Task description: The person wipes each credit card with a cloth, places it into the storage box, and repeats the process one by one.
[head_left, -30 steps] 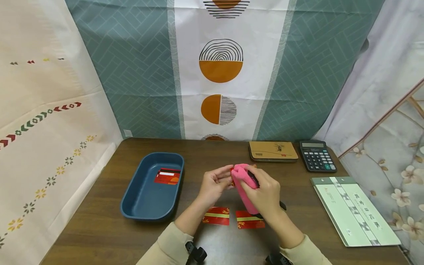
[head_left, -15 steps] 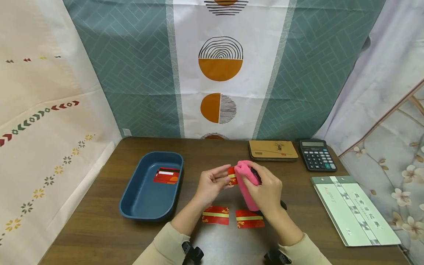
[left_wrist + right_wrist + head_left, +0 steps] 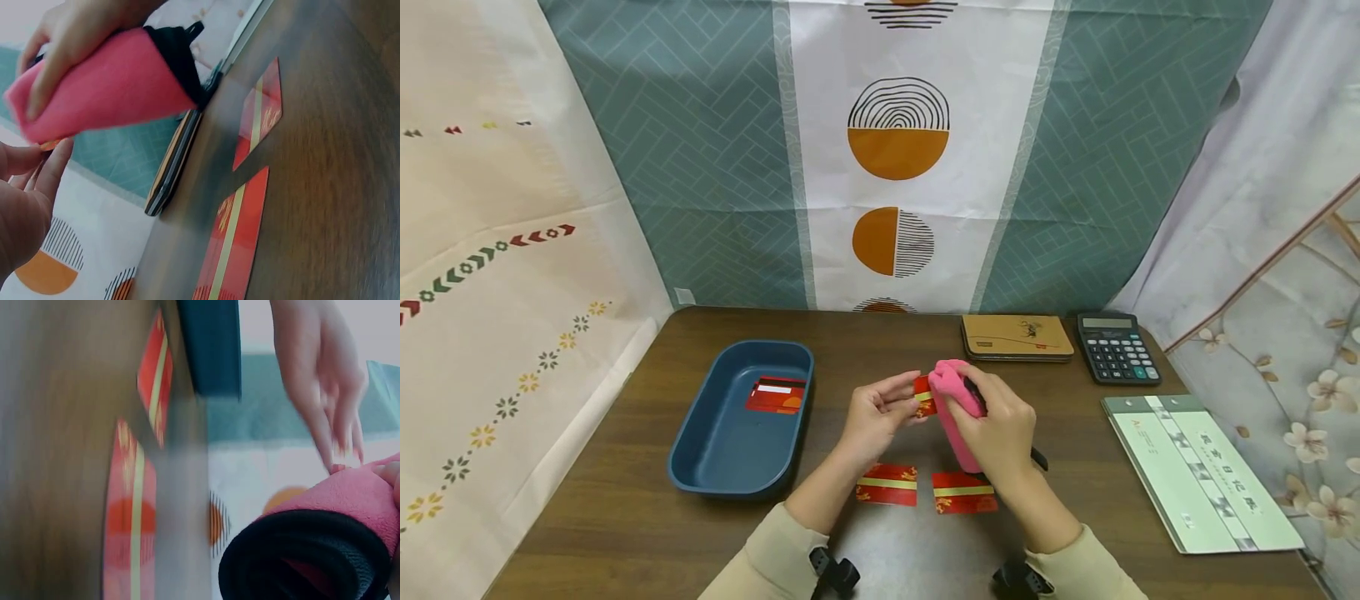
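My left hand [image 3: 874, 418] pinches the left end of a red card [image 3: 923, 397] with a gold stripe, held above the table. The right hand [image 3: 1000, 421] grips a folded pink cloth [image 3: 953, 408] with black edging, pressed around the card's other end, which it hides. In the right wrist view the cloth [image 3: 350, 500] shows its rolled black-edged end. Below the hands two more red striped cards lie flat on the table, a left card [image 3: 887, 485] and a right card [image 3: 964, 493].
At the left stands a blue tray [image 3: 679, 467] with one red card [image 3: 777, 396] in it. Toward the back right are a tan notebook [image 3: 1018, 337] and a black calculator [image 3: 1117, 350]. A pale green notebook [image 3: 1202, 475] lies at the right on the wooden table [image 3: 602, 500].
The cloth in my right hand has shifted slightly right along the card, so more of the card shows beside the left fingers. Both hands keep their hold.
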A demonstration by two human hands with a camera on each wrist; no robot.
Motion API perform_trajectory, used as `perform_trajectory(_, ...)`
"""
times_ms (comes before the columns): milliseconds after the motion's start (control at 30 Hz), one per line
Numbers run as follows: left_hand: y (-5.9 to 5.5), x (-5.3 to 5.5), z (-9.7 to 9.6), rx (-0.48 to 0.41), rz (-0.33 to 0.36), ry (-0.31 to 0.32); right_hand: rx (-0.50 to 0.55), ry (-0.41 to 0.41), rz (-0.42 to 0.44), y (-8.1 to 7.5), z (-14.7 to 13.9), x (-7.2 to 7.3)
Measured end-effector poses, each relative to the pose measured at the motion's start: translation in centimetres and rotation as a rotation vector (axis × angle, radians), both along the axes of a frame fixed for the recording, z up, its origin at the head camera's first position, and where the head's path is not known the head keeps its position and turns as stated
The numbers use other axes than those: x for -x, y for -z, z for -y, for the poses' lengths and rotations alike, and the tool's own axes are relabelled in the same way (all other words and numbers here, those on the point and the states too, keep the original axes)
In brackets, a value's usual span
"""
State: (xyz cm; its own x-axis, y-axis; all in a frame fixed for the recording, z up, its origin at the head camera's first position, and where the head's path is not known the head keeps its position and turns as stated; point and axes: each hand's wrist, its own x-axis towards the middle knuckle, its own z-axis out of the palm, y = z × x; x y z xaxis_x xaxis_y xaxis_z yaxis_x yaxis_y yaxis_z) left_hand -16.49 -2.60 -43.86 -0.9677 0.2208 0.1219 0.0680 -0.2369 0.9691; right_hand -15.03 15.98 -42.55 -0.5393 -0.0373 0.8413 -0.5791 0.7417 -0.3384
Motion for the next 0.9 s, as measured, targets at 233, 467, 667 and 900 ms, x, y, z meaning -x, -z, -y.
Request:
perform_trajectory(233,-0.1,-0.3,0.1,0.009,-0.039,-0.001,0.029,-0.051,0.001,-0.1,0.9,-0.6)
perform_trajectory(467,-0.5,-0.2,0.8,-0.004,-0.045,-0.036,0.045,0.034,-0.012,-0.6,-0.2,0.1)
perform_trajectory(667,-0.1,-0.2,0.0,0.013,-0.067,0.005,0.003,-0.088,-0.039,-0.1,1.5,-0.6)
perform_trajectory(900,-0.6,-0.6,0.4,0.044,-0.061,-0.048,0.048,-0.03,-0.064,-0.3,0.2,-0.3)
